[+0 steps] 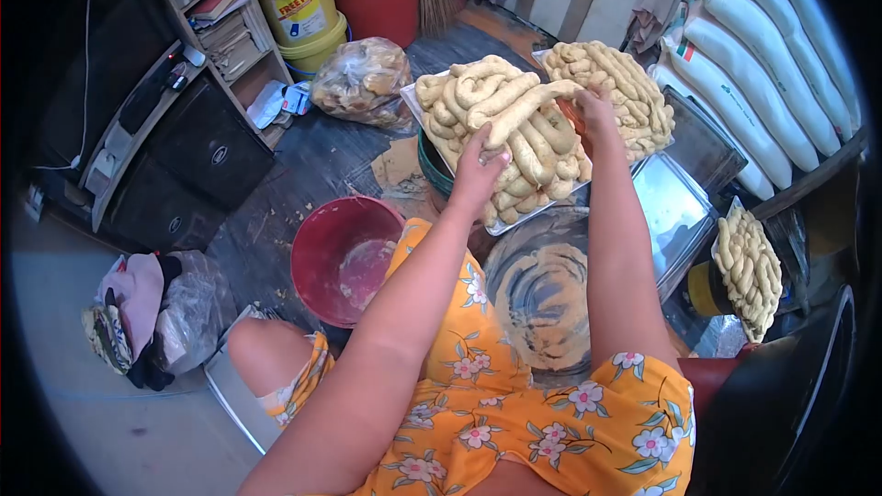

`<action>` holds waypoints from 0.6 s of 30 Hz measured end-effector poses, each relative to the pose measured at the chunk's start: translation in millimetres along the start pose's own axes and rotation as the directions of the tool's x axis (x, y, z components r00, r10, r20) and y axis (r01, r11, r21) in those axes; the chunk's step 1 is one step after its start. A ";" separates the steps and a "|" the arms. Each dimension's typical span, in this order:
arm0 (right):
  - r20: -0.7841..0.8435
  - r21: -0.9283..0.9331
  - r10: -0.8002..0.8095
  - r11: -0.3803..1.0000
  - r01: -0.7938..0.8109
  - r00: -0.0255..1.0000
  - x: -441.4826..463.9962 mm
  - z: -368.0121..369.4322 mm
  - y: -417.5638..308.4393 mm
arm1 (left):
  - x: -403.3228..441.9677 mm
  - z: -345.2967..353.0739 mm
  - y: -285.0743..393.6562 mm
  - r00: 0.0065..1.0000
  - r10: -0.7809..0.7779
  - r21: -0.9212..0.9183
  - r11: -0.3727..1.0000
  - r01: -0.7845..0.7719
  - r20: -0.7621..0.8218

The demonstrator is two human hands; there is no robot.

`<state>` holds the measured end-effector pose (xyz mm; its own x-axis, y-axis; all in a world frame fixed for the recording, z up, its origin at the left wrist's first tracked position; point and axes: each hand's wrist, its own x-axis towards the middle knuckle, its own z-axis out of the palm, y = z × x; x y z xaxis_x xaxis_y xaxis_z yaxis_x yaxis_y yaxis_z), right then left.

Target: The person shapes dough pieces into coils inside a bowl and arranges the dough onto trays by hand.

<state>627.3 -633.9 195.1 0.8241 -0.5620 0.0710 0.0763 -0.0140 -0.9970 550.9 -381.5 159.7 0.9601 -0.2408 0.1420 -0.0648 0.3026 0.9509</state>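
Between my two hands stretches a thick, crumb-coated dough rope (522, 116), raised over a pile of similar dough ropes (450, 115). My left hand (481, 165) grips its near end, thumb on top. At the far right end, my right hand (591, 115) is closed around it, with some fingers hidden. The pile lies on a metal tray (497, 229), whose edge shows at the front. Beyond my right hand sits a second heap of dough ropes (634, 92). Below my arms is a wide basin (542, 289) with crumbs smeared inside.
A red tub (335, 248) stands on the floor to the left. Behind it are a plastic bag of bread (363, 83) and yellow buckets (303, 14). At right lean metal trays (666, 207), stacked white sacks (735, 64) and another dough-laden tray (749, 266).
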 end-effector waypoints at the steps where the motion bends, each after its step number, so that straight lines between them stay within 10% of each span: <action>1: -0.026 -0.250 -0.053 0.967 0.044 0.998 16.5 -0.1 22.6 | 3.8 1.3 -3.5 0.997 -0.068 0.032 0.997 0.067 0.029; 3: 0.007 -0.639 -0.204 0.752 0.162 0.979 34.2 3.9 60.2 | 12.1 2.0 -18.2 0.998 -0.038 0.189 0.982 0.027 0.054; 5: 0.056 -0.621 -0.265 0.746 0.242 0.963 3.2 19.9 56.7 | 21.5 0.4 -45.5 0.984 0.155 0.424 0.888 -0.176 0.085; 13: 0.033 -0.599 -0.467 0.698 0.392 0.884 5.6 25.6 57.7 | 15.0 5.1 -31.8 0.984 0.173 0.571 0.805 -0.161 0.035; 18: 0.033 -0.734 -0.131 0.670 0.113 0.991 9.7 39.9 36.0 | 18.4 6.1 -39.9 0.977 0.213 0.649 0.744 -0.160 -0.003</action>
<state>660.4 -606.8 161.1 0.8253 -0.5273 0.2018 -0.2676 -0.6801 -0.6826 569.5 -403.6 126.1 0.9251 -0.1681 0.3406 -0.3786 -0.3345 0.8630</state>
